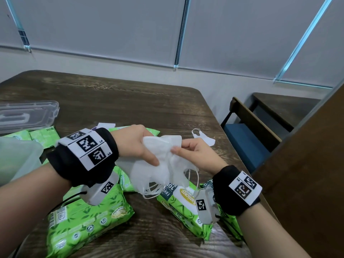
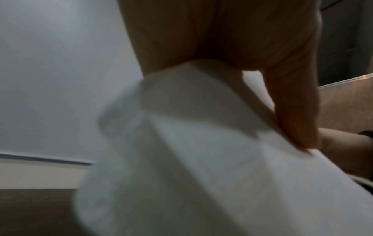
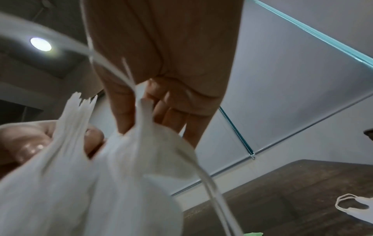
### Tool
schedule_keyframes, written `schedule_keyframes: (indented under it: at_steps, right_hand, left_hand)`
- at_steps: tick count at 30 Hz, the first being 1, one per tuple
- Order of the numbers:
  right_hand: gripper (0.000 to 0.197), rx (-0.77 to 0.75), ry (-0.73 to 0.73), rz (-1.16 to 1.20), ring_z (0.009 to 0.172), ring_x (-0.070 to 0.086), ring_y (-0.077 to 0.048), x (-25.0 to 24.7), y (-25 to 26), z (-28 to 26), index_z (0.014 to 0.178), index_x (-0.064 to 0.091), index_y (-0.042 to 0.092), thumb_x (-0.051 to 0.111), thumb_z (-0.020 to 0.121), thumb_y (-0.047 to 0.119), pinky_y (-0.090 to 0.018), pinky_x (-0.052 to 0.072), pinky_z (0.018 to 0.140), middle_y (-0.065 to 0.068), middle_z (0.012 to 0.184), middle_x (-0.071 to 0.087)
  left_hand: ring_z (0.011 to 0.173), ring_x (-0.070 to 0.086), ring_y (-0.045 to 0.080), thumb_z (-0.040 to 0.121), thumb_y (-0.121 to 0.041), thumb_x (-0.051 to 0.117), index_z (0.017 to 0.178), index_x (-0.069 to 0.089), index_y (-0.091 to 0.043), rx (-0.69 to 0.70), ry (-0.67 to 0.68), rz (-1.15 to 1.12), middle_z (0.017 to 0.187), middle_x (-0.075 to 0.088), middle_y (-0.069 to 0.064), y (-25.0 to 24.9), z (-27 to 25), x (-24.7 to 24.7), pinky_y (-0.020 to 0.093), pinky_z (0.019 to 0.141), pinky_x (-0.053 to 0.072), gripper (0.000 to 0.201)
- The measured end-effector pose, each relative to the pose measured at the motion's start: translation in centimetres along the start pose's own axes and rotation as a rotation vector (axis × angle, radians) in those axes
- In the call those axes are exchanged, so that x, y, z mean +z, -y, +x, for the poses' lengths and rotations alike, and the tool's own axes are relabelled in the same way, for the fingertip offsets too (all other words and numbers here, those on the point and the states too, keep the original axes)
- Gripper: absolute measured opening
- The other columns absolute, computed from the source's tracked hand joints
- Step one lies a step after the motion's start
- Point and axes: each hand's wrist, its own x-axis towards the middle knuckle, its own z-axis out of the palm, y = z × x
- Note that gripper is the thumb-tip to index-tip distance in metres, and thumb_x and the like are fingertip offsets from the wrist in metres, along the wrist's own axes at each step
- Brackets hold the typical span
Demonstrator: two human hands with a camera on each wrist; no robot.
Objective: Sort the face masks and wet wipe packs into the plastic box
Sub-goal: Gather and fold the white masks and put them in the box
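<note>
Both hands hold a bunch of white face masks (image 1: 160, 164) above the table, ear loops dangling below. My left hand (image 1: 138, 146) grips the bunch from the left, thumb pressed on the front. My right hand (image 1: 188, 148) pinches its right edge between thumb and fingers. The masks (image 2: 201, 159) fill the left wrist view, and the right wrist view shows the same masks (image 3: 113, 175) under my fingers. One more white mask (image 1: 203, 136) lies on the table beyond my right hand. Green wet wipe packs (image 1: 87, 218) (image 1: 184, 202) lie below my wrists. The translucent plastic box (image 1: 18, 157) is at the left edge.
The box's clear lid (image 1: 28, 113) lies at the far left, with several small green sachets (image 1: 42, 135) beside it. The dark wooden table (image 1: 130, 101) ends close on the right, where a blue-seated chair (image 1: 247, 135) stands. A wooden panel (image 1: 312, 164) rises at the right.
</note>
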Motion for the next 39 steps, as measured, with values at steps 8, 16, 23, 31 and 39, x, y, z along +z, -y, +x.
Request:
schedule_keyframes:
  at_steps: [8,16,23,31,39]
  right_hand:
    - [0.015,0.001,-0.348,0.201,0.065,0.068,-0.008,-1.2,-1.7,0.6,0.088,0.070,0.013,0.059,0.090,0.002,-0.023,0.056,0.063,0.004,0.071,0.073]
    - [0.018,0.071,-0.178,0.499,0.084,0.066,-0.031,0.5,-1.1,0.5,0.102,0.071,0.007,0.064,0.085,0.006,-0.044,0.052,0.081,-0.019,0.096,0.071]
    - [0.017,-0.016,-0.136,0.455,0.063,0.069,-0.014,0.0,-0.6,0.3,0.091,0.069,0.011,0.056,0.088,0.000,-0.023,0.055,0.057,-0.004,0.075,0.073]
    - [0.017,-0.010,-0.087,0.372,0.069,0.069,-0.014,0.3,-0.8,0.5,0.092,0.070,0.012,0.058,0.088,0.002,-0.023,0.055,0.062,-0.003,0.079,0.074]
    - [0.019,0.020,-0.110,0.281,0.048,0.054,-0.002,0.2,-0.6,0.5,0.088,0.065,0.006,0.048,0.097,0.008,-0.012,0.043,0.051,0.008,0.055,0.062]
  left_hand:
    - [0.072,0.069,0.020,0.055,-0.019,0.089,0.078,0.072,-0.014,0.082,-0.108,-0.370,0.080,0.074,0.006,-0.3,-0.3,-0.8,0.032,0.066,0.055,0.030]
    - [0.078,0.069,0.018,0.044,-0.038,0.080,0.085,0.072,-0.019,0.086,-0.056,-0.573,0.087,0.074,0.005,-0.2,1.2,2.3,0.032,0.069,0.057,0.046]
    - [0.081,0.066,0.015,0.059,-0.020,0.088,0.103,0.057,-0.024,0.104,-0.235,-0.435,0.095,0.069,0.003,0.2,1.6,3.0,0.034,0.072,0.055,0.053]
    - [0.088,0.067,0.022,0.062,-0.018,0.086,0.099,0.062,-0.021,0.093,-0.275,-0.363,0.097,0.069,0.005,0.6,1.9,2.9,0.033,0.074,0.055,0.043]
    - [0.068,0.055,0.009,0.051,-0.032,0.091,0.065,0.062,-0.021,0.100,-0.299,-0.263,0.075,0.057,-0.005,1.4,2.2,2.9,0.023,0.063,0.043,0.033]
